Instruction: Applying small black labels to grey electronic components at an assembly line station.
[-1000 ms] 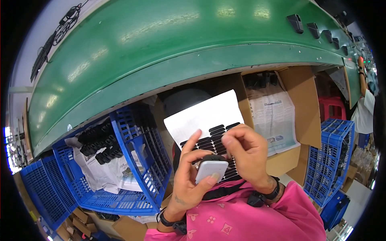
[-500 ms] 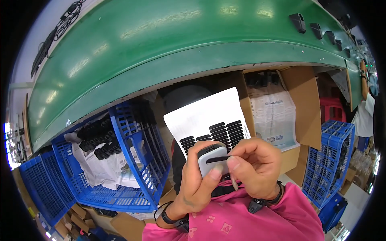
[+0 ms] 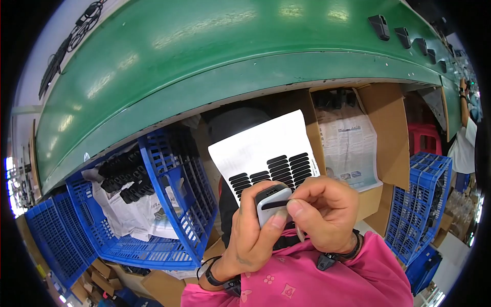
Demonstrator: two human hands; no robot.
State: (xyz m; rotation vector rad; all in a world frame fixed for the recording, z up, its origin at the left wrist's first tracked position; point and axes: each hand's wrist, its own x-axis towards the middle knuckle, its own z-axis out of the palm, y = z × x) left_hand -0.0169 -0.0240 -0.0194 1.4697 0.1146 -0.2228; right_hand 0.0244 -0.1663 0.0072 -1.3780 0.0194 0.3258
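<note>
My left hand point(image 3: 249, 233) is wrapped round a small, rounded device point(image 3: 279, 196) with a silver-grey face and a black end, its thumb pressed on the face. Between the thumb and forefinger of my right hand point(image 3: 330, 207) is one end of a narrow black adhesive strip point(image 3: 273, 204). The strip lies across the device's face; I cannot tell how much of it touches. Beyond my hands is a white sheet point(image 3: 261, 140) bearing rows of similar black strips. My fingers hide the device's lower part.
A green workbench point(image 3: 204, 38) crosses ahead, with several black parts point(image 3: 379, 27) at its far right. To the left stands a blue crate point(image 3: 176, 215) with black parts on paper. An open cardboard box point(image 3: 383, 128) and stacked blue crates point(image 3: 415, 204) are to the right.
The device has tilted and shifted slightly in my left hand. My right hand and the strip have moved a little left across its face.
</note>
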